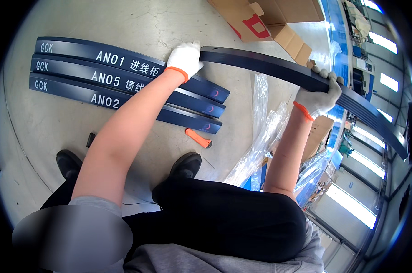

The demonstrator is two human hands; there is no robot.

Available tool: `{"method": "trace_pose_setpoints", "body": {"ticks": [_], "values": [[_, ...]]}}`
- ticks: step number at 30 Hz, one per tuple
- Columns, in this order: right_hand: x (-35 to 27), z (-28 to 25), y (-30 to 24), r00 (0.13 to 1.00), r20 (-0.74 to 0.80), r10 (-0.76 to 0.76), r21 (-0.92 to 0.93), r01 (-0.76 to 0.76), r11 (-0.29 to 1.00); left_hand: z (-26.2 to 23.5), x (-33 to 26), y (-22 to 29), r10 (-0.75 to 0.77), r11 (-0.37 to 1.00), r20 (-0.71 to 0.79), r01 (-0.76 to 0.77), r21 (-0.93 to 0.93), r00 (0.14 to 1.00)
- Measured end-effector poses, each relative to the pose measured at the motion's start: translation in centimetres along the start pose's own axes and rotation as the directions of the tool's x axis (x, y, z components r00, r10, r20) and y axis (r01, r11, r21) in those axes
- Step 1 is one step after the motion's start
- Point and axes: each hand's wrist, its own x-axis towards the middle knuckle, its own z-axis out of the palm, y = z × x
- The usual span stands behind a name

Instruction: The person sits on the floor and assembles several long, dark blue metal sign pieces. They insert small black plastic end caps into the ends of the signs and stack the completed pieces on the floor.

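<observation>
A long dark blue panel strip (pixel 260 63), raised above the floor, spans between my two hands. My left hand (pixel 183 60), in a white glove with an orange cuff, closes on its left end. My right hand (pixel 318 94), gloved the same way, wraps round it farther along; beyond the fingers its ridged side shows. Three similar dark panels, the far one (pixel 78 48), the middle one (pixel 74 71) and the near one (pixel 69 91), lie side by side on the floor with white lettering. My left hand and forearm hide parts of them.
An orange utility knife (pixel 198 138) lies on the concrete floor near my shoe (pixel 186 164). An opened cardboard box (pixel 247 18) stands at the far side. Clear plastic wrap (pixel 260 136) is heaped beside my right forearm, next to more cardboard (pixel 318 136).
</observation>
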Motion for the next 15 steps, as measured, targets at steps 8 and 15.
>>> {"method": "trace_pose_setpoints", "body": {"ticks": [8, 15], "values": [[3.3, -3.2, -8.0, 0.994, 0.103, 0.035, 0.209, -0.057, 0.976, -7.4, -5.8, 1.8, 0.026, 0.855, -0.156, -0.103, -0.509, 0.987], [4.7, -5.9, -13.4, 0.998, 0.032, 0.053, 0.385, -0.061, 0.921, -13.7, -13.1, 6.1, 0.211, 0.433, -0.488, -0.528, -0.73, 0.847]]}}
